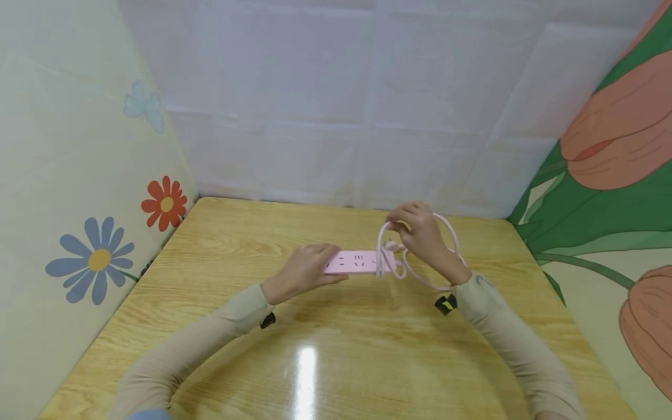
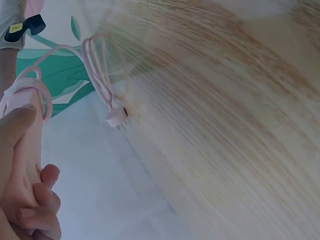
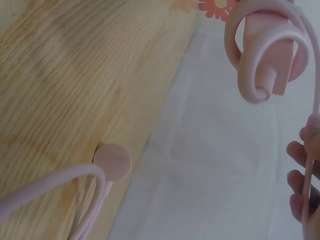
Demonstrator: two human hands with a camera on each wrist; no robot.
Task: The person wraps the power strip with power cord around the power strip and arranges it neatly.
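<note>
Surface [image 1: 399,361]: wood-grained, with a streak of glare on its near part.
Sleeves [image 1: 210,326]: beige, one reaching in from each side.
Left grip [image 1: 307,269]: closed about the strip's left end, thumb on one side and fingers curled round the other.
Strip [image 1: 357,263]: pink, between the two hands, socket face showing, seemingly lifted.
Strip handling: probably light, stiff and smooth, so a little slippery; best held by the long edges near the left end, away from the wrap.
Cord [image 3: 50,184]: looped round the strip's right end, the rest in a wide slack loop to the right; likely soft but springy, best pinched near the wrap to keep tension.
Plug [image 2: 116,116]: just beyond the strip's right end; cannot tell whether it touches the surface.
Right grip [image 1: 422,234]: fingers nearly closed, pinching the cord.
Backdrop [image 1: 294,151]: creased white sheet, with painted flowers [image 1: 98,260] at left.
</note>
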